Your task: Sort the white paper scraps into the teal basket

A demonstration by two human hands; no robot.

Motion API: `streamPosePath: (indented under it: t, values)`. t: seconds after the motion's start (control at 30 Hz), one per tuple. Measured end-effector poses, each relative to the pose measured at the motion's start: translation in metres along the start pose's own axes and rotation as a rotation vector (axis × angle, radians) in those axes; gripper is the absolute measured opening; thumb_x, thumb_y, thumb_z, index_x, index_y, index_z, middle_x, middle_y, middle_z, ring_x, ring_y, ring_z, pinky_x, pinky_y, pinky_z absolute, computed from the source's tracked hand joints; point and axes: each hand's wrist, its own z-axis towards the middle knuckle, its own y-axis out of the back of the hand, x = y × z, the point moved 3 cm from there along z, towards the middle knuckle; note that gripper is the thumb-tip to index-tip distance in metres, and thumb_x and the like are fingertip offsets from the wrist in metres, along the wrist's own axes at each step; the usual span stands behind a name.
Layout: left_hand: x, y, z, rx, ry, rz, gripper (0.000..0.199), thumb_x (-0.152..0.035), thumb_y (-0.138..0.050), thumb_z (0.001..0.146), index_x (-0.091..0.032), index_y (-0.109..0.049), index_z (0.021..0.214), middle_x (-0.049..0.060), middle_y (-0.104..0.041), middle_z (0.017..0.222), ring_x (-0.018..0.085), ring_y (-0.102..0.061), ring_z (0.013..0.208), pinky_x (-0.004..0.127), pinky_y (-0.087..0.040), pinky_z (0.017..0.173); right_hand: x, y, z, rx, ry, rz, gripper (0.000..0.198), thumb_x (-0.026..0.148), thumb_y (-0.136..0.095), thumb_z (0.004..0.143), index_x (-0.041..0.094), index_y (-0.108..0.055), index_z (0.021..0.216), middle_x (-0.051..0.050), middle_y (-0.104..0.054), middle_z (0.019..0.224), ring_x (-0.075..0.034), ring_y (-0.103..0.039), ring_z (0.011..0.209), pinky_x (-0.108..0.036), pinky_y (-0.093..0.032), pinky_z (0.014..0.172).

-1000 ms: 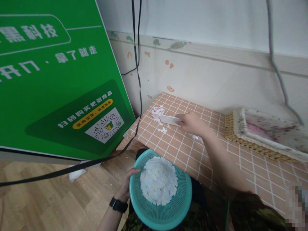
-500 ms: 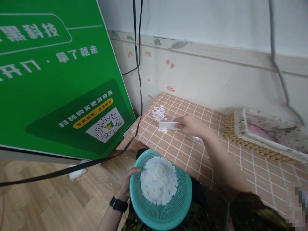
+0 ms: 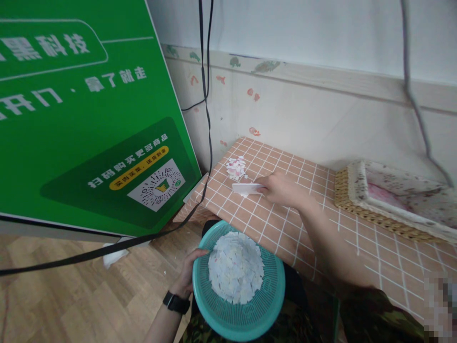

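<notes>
My left hand [image 3: 193,267] grips the left rim of a round teal plastic colander [image 3: 274,286], thumb over the edge. A heap of pale bluish-white paper scraps [image 3: 235,269] lies in it. Over the table, my right hand [image 3: 276,189] pinches one end of a flat white card [image 3: 245,188], which points left with its long edge down near the tabletop. Some white scraps show just under the card. Beyond it sits a small pile of pink and white paper bits [image 3: 235,167].
The table [image 3: 274,224] has a brown cloth with white grid lines. A wicker basket with a floral lining [image 3: 342,190] stands at the right by the wall. A green printed panel [image 3: 89,119] rises at the left, and a black cable [image 3: 208,119] hangs across in front.
My right hand has moved slightly left and nearer to me with the white card, which now covers more of the loose scraps. My left hand and the colander have stayed put.
</notes>
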Motion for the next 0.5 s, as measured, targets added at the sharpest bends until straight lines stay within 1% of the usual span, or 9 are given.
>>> streamPosePath:
  t: [0.13, 0.27, 0.33, 0.43, 0.5]
  values:
    - [-0.0003, -0.002, -0.0003, 0.017, 0.019, -0.025, 0.011, -0.019, -0.064, 0.068, -0.01, -0.071, 0.069, 0.006, -0.072, 0.061, 0.017, -0.063, 0.053, 0.029, -0.049, 0.058, 0.0003, -0.0003, 0.0021, -0.031, 0.024, 0.034, 0.02, 0.015, -0.044, 0.081, 0.019, -0.063, 0.085, -0.003, -0.063, 0.069, -0.013, -0.051, 0.062, -0.025, -0.028, 0.057]
    - [-0.0005, -0.0015, -0.0014, -0.016, 0.021, 0.006, 0.011, -0.02, -0.065, 0.068, -0.01, -0.07, 0.065, 0.006, -0.071, 0.057, 0.016, -0.061, 0.05, 0.028, -0.049, 0.054, -0.0032, 0.0009, 0.003, -0.06, -0.018, 0.007, 0.023, 0.014, -0.045, 0.08, 0.019, -0.064, 0.091, -0.005, -0.065, 0.074, -0.014, -0.052, 0.064, -0.026, -0.027, 0.057]
    - [-0.0008, -0.0012, -0.0015, -0.023, 0.008, 0.021, 0.011, -0.02, -0.065, 0.068, -0.011, -0.07, 0.063, 0.006, -0.07, 0.055, 0.016, -0.061, 0.049, 0.028, -0.048, 0.053, -0.0038, -0.0011, 0.0045, -0.049, -0.024, -0.003, 0.021, 0.014, -0.045, 0.08, 0.018, -0.064, 0.088, -0.005, -0.065, 0.073, -0.014, -0.052, 0.064, -0.026, -0.028, 0.058]
    - [-0.0007, -0.0011, -0.0007, 0.005, -0.004, 0.005, 0.011, -0.02, -0.065, 0.068, -0.01, -0.071, 0.066, 0.006, -0.072, 0.059, 0.017, -0.062, 0.051, 0.029, -0.049, 0.055, -0.003, -0.0035, 0.0055, -0.023, 0.0, -0.001, 0.017, 0.013, -0.045, 0.08, 0.017, -0.062, 0.082, -0.005, -0.064, 0.072, -0.013, -0.05, 0.063, -0.025, -0.028, 0.058]
    - [-0.0001, -0.0002, 0.0003, 0.015, -0.002, 0.0, 0.011, -0.02, -0.065, 0.068, -0.01, -0.071, 0.068, 0.006, -0.072, 0.06, 0.017, -0.063, 0.052, 0.029, -0.05, 0.057, -0.0037, -0.0019, 0.0037, -0.008, -0.008, -0.011, 0.015, 0.013, -0.046, 0.079, 0.017, -0.06, 0.079, -0.005, -0.062, 0.069, -0.013, -0.049, 0.061, -0.025, -0.027, 0.056]
